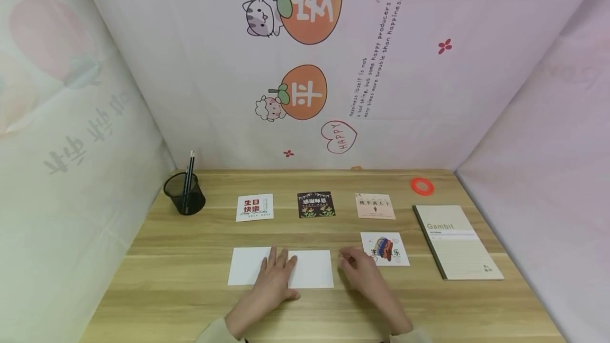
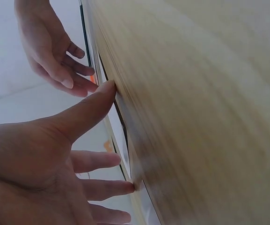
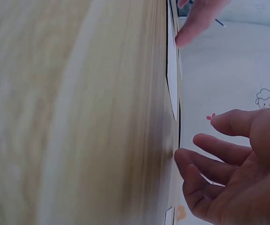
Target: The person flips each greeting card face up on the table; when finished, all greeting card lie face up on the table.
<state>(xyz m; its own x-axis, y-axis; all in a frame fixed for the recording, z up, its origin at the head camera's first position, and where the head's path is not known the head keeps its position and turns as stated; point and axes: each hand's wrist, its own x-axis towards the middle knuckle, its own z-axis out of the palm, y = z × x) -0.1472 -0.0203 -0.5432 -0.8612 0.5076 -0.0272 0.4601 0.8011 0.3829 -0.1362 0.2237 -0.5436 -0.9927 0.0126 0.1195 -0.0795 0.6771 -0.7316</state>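
Two blank white cards lie side by side at the front of the table, the left card and the right card. My left hand rests over the place where they meet, fingers spread and touching them. Just beyond the right card's right edge is my right hand, its fingers loosely bent with nothing between them, as the right wrist view of the hand also shows. Behind it lies a white card with a colourful drawing, partly covered by that hand.
In a row farther back lie a white red-lettered card, a dark flowered card and a pinkish card. A black mesh pen cup stands back left. On the right are a red tape ring and a notebook.
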